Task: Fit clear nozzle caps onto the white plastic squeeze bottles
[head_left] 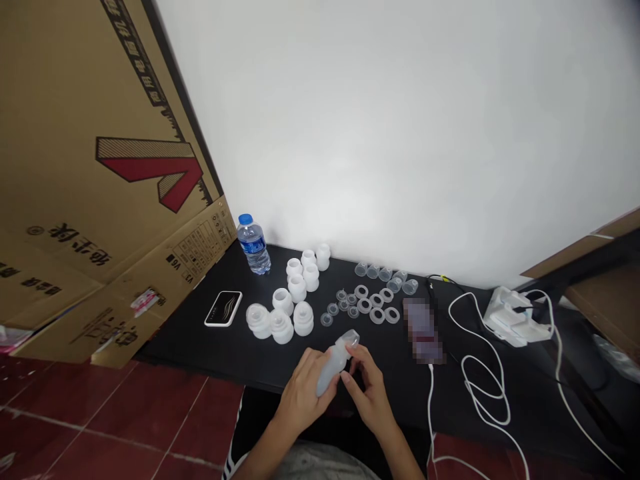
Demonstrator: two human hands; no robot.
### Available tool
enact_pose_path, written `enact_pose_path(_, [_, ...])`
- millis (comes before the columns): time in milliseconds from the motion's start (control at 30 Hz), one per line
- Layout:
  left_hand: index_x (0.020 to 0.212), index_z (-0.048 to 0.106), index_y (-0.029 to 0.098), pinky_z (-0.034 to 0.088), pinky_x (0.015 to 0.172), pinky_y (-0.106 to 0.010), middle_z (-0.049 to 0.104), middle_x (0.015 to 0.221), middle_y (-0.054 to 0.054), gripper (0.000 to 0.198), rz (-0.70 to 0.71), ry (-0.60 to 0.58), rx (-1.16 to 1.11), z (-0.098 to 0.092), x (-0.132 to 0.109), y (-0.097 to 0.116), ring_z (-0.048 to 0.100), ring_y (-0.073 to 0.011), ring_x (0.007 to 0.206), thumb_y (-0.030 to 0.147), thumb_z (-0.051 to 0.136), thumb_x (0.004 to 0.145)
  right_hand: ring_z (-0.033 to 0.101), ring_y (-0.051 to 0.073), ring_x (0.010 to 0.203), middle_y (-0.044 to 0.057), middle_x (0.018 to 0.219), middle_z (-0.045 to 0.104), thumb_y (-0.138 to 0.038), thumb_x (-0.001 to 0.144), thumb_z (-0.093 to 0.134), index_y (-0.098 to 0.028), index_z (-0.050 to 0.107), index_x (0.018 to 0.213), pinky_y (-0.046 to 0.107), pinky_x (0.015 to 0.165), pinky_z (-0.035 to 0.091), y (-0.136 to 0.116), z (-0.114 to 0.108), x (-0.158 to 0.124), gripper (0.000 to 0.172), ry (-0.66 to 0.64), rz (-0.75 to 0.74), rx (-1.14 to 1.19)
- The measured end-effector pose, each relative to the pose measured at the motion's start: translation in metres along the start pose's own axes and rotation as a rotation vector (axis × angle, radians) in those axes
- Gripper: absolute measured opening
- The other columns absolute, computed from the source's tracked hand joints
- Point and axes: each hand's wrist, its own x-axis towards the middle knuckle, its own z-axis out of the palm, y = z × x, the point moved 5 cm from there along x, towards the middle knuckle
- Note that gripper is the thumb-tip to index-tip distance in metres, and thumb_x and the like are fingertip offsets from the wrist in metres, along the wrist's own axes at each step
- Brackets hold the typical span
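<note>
Black tabletop [175,343], frosted silicone bottle [336,363] gripped between left hand [303,393] and right hand [367,390].

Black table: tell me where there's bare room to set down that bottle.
The black table is bare in front of the black device and white cups, left of the bottle. A narrower patch lies right of the right hand, before the rings. Cups and rings crowd the back; cables crowd the right.
</note>
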Motion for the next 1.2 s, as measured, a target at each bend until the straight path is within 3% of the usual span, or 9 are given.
enact_pose_path(133, [0.155,0.053,0.025,0.067,0.098,-0.044,0.078,0.128,-0.011,0.049,-0.029,0.002,0.014,0.001,0.001,-0.002,0.076,-0.0305,0.119,0.033,0.060,0.107,0.072,0.024,0.103,0.010,0.142,0.069,-0.042,0.108,0.069,-0.035,0.051,0.163,0.039,0.095,0.061,0.002,0.007,-0.009,0.059,-0.005,0.016,-0.053])
enact_pose_path(200, [0.155,0.053,0.024,0.068,0.096,-0.043,0.078,0.131,-0.013,0.049,-0.035,-0.004,0.004,0.001,0.000,-0.001,0.076,-0.0308,0.120,0.035,0.061,0.107,0.073,0.027,0.110,0.011,0.144,0.069,-0.045,0.105,0.073,-0.034,0.036,0.172,0.042,0.099,0.061,0.004,0.010,-0.012,0.078,0.012,0.052,-0.037])
enact_pose_path(300, [0.154,0.054,0.023,0.069,0.095,-0.042,0.078,0.130,-0.014,0.050,-0.040,-0.033,-0.026,0.000,-0.001,0.000,0.078,-0.0296,0.116,0.034,0.062,0.106,0.074,0.028,0.106,0.010,0.134,0.075,-0.050,0.099,0.079,-0.032,0.004,0.179,0.044,0.097,0.061,0.007,0.013,-0.011,0.111,0.037,0.136,0.086])
enact_pose_path(367, [0.155,0.053,0.022,0.069,0.096,-0.041,0.078,0.129,-0.013,0.051,-0.040,-0.059,-0.025,0.000,-0.002,0.001,0.078,-0.0286,0.115,0.032,0.062,0.105,0.075,0.028,0.105,0.008,0.125,0.077,-0.052,0.096,0.083,-0.032,0.001,0.178,0.046,0.098,0.061,0.010,0.013,-0.009,0.118,0.034,0.182,0.152])
enact_pose_path(533, [0.154,0.053,0.019,0.068,0.099,-0.044,0.079,0.129,-0.014,0.050,0.015,-0.038,0.086,0.001,-0.004,0.001,0.078,-0.0305,0.120,0.030,0.059,0.106,0.074,0.026,0.097,0.006,0.112,0.079,-0.051,0.098,0.081,-0.029,0.024,0.169,0.044,0.093,0.060,0.014,0.010,-0.004,0.093,0.049,0.250,0.190])
enact_pose_path(700, [0.153,0.055,0.018,0.068,0.098,-0.046,0.080,0.125,-0.014,0.048,0.051,0.017,0.125,0.001,-0.006,0.001,0.080,-0.0303,0.115,0.031,0.059,0.107,0.071,0.023,0.081,0.002,0.097,0.078,-0.050,0.092,0.088,-0.027,0.036,0.158,0.038,0.079,0.059,0.016,0.011,0.000,0.087,0.052,0.273,0.237])
enact_pose_path(900, [0.152,0.055,0.022,0.067,0.095,-0.047,0.078,0.126,-0.012,0.045,0.013,-0.035,0.024,0.004,0.004,0.004,0.078,-0.0290,0.110,0.027,0.061,0.107,0.078,0.027,0.102,0.010,0.118,0.081,-0.050,0.099,0.080,-0.029,0.024,0.170,0.045,0.094,0.063,0.015,0.010,0.001,0.093,0.046,0.274,0.301])
enact_pose_path(1033, [0.151,0.057,0.024,0.064,0.098,-0.052,0.076,0.131,-0.014,0.044,0.014,-0.037,0.024,0.004,0.006,0.007,0.076,-0.0313,0.115,0.025,0.062,0.107,0.079,0.032,0.109,0.014,0.127,0.080,-0.057,0.091,0.087,-0.026,0.055,0.157,0.046,0.092,0.066,0.016,0.010,0.003,0.079,-0.029,0.299,0.317])
enact_pose_path(1200, [0.139,0.061,0.024,0.064,0.098,-0.049,0.075,0.126,-0.014,0.038,0.071,0.159,0.032,-0.006,0.004,0.014,0.076,-0.0301,0.115,0.023,0.070,0.101,0.077,0.028,0.103,0.016,0.136,0.073,-0.049,0.097,0.082,-0.023,0.064,0.151,0.039,0.085,0.067,0.011,-0.006,0.009,0.062,0.156,0.233,0.145])
